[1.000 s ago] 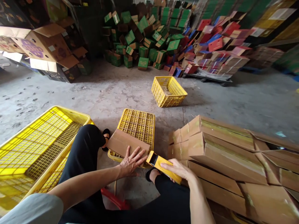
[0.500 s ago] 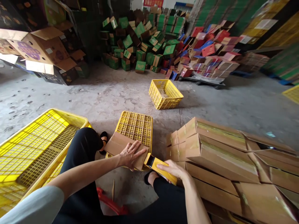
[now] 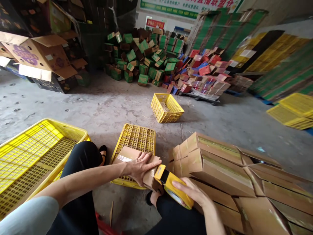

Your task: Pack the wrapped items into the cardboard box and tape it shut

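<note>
A small brown cardboard box (image 3: 128, 153) lies on an upturned yellow plastic crate (image 3: 140, 132) between my knees. My left hand (image 3: 140, 167) is over the box, fingers spread on its top and thumb down its near side, gripping it. A white printed strip shows on the box's left part. My right hand (image 3: 192, 192) is closed around a yellow tape dispenser (image 3: 174, 187). The dispenser's front end is up against the right end of the box; whether tape is stuck there I cannot tell.
Bundled flat cardboard boxes (image 3: 220, 169) are stacked at my right. A large yellow crate (image 3: 46, 156) stands at my left, a smaller yellow crate (image 3: 167, 109) ahead. Green boxes (image 3: 143, 79) are heaped farther back. Something red (image 3: 105, 225) lies on the floor by my feet.
The cardboard has gone from a flat-looking face to a box with its top and near side showing. The tape dispenser has tilted and stays at its right end. The view has tipped up and right.
</note>
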Motion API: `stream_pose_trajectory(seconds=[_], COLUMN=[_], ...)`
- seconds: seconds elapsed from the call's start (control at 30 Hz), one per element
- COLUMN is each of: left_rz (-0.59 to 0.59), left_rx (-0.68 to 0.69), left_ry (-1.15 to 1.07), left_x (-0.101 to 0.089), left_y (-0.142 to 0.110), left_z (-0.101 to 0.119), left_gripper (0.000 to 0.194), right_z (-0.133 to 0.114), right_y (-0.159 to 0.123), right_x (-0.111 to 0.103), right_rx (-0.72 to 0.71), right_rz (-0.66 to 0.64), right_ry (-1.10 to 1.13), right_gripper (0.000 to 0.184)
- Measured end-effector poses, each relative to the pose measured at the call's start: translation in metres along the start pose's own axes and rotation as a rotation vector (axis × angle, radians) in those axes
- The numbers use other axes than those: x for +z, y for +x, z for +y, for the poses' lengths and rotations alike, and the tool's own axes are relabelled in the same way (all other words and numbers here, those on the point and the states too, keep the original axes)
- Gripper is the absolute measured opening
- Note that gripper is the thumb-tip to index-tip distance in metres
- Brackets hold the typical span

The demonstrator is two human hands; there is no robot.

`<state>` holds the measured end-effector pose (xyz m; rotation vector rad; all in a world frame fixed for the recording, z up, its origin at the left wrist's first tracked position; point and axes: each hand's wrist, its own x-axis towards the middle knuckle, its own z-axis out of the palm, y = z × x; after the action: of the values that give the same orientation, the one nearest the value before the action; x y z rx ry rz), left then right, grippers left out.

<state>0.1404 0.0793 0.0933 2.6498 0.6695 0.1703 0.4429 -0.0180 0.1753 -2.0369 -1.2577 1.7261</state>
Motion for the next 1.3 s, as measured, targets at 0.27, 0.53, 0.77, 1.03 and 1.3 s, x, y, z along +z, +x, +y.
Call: stream_pose_trajectory(seconds=[0.27, 0.53, 0.77, 1.03, 1.3], left_rz=[0.241, 0.207, 0.501, 0.511, 0.432], left_rx=[0.071, 0.008, 0.292, 0.355, 0.444], left_ry=[-0.280, -0.286, -0.175, -0.139, -0.060], left_x=[-0.014, -0.016, 0.009, -0.005, -0.006], left_y=[-0.033, -0.101, -0.152, -0.135, -0.114], left_z=[-0.014, -0.055, -0.050, -0.046, -0.054], left_gripper=[0.158, 0.151, 0.111, 0.091, 0.081], right_z=[-0.121, -0.196, -0.204, -0.194, -0.182], right_y=[-0.042, -0.004, -0.001, -0.004, -0.012], right_x=[0.008, 0.072, 0.081, 0.076, 0.059], right_rx=[-0.045, -0.026, 0.083, 0.184, 0.123], right_rz=[-0.084, -0.124, -0.200, -0.224, -0.228], right_ry=[-0.294, -0.441, -0.399, -0.334, -0.361], right_gripper=[0.062, 0.056, 0.054, 0.054, 0.071])
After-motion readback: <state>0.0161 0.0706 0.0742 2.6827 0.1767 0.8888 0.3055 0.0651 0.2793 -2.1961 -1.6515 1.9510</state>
